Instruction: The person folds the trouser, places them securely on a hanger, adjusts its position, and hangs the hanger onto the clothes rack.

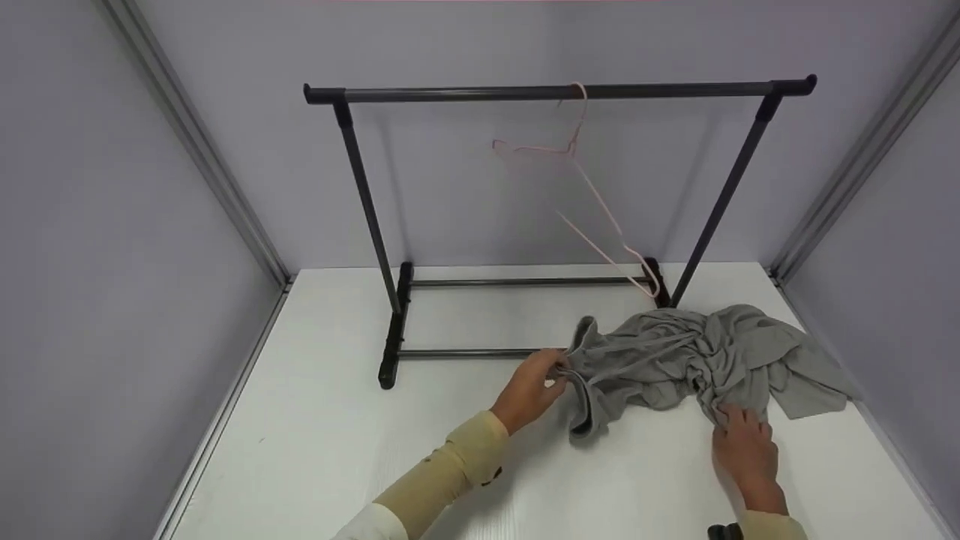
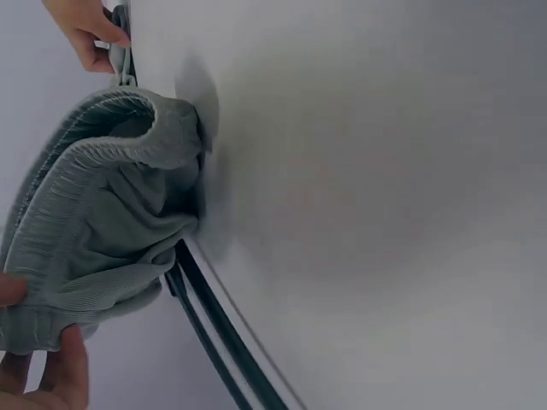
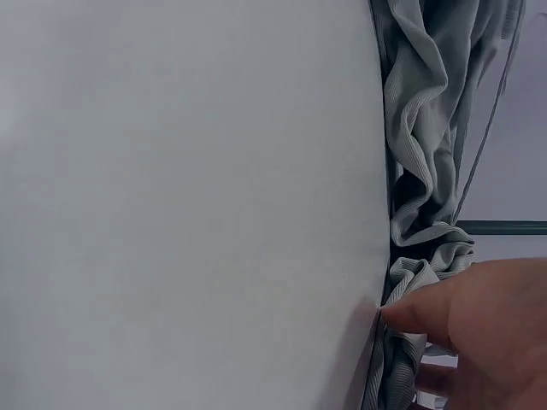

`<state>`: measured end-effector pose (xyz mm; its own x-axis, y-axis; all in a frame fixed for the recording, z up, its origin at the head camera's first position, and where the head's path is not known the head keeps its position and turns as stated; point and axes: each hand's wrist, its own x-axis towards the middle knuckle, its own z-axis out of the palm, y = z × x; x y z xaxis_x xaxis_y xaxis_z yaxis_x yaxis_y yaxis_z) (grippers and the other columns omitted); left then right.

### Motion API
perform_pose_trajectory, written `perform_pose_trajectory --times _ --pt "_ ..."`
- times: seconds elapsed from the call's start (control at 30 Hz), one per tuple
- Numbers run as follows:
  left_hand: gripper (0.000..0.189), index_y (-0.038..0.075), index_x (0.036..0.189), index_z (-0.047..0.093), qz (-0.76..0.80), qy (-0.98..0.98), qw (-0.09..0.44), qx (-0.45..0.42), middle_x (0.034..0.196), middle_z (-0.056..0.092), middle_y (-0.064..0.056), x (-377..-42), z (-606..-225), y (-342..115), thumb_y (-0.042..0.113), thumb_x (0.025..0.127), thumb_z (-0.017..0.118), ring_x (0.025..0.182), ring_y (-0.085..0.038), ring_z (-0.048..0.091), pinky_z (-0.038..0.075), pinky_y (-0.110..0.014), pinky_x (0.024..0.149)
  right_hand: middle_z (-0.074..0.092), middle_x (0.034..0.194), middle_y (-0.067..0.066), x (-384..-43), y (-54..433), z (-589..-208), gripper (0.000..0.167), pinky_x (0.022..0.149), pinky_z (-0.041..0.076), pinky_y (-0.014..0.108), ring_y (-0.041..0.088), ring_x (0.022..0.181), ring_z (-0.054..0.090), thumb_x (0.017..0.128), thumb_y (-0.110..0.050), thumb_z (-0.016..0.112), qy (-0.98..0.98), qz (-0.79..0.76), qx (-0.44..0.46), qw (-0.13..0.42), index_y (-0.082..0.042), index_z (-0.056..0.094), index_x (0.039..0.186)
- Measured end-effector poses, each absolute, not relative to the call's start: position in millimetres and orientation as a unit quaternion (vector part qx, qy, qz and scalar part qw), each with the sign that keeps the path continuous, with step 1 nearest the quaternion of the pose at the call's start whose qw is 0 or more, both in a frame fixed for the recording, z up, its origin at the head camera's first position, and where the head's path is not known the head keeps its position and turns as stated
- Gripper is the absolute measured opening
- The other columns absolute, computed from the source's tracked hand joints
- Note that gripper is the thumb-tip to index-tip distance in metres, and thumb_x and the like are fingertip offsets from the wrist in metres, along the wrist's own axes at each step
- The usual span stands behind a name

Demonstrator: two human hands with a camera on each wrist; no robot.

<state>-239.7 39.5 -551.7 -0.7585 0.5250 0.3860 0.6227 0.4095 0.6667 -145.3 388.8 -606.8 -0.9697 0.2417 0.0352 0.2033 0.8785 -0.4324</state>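
Observation:
Crumpled grey pants [image 1: 660, 360] lie on the right part of the white table, their ribbed cloth bunched in folds. My left hand [image 1: 531, 390] pinches the gathered elastic waistband [image 2: 51, 222] at its left end, thumb on one side and fingers on the other. The waist opening gapes in the left wrist view. Farther right, my right hand [image 1: 746, 450] grips a fold along the near edge of the pants. Its thumb [image 3: 414, 309] presses on the cloth in the right wrist view, with the other fingers partly hidden behind.
Behind the pants stands a black clothes rack [image 1: 465, 94] with two low crossbars. A pink hanger [image 1: 600, 199] hangs from its top rail, tilted down to the right. Grey walls [image 1: 150, 247] enclose the white table [image 1: 322, 435] on the left, back and right.

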Motion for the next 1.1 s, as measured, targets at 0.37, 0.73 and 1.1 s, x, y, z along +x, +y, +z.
perform_pose_trajectory --times 0.37,0.73,1.1 --pt "0.035 0.010 0.130 0.053 -0.507 -0.824 -0.038 -0.250 0.115 0.049 0.003 -234 -562 20 0.019 0.096 0.050 0.097 -0.007 0.050 0.046 -0.022 0.079 0.059 0.097 0.021 -129 416 -583 0.032 0.058 0.045 0.041 0.032 0.080 0.057 0.091 -0.019 0.050 -0.946 0.271 -0.175 -0.033 0.008 0.056 0.108" --pt "0.049 0.005 0.136 0.041 -0.609 -0.768 0.072 -0.184 0.133 0.039 -0.005 -229 -545 12 -0.004 0.088 0.048 0.116 -0.015 0.042 0.038 -0.031 0.093 0.054 0.080 0.008 -117 425 -570 0.028 0.055 0.039 0.032 0.021 0.070 0.051 0.093 -0.029 0.046 -0.932 0.307 -0.177 -0.078 -0.002 0.051 0.090" --pt "0.045 0.006 0.142 0.035 -0.704 -0.706 0.033 -0.077 0.147 0.029 -0.007 -210 -486 -41 0.001 0.097 0.037 0.138 -0.017 0.017 0.017 -0.036 0.110 0.046 0.073 0.005 -107 417 -541 0.029 0.057 0.037 0.032 0.018 0.066 0.045 0.096 -0.025 0.035 -0.927 0.325 -0.125 -0.139 -0.004 0.046 0.081"
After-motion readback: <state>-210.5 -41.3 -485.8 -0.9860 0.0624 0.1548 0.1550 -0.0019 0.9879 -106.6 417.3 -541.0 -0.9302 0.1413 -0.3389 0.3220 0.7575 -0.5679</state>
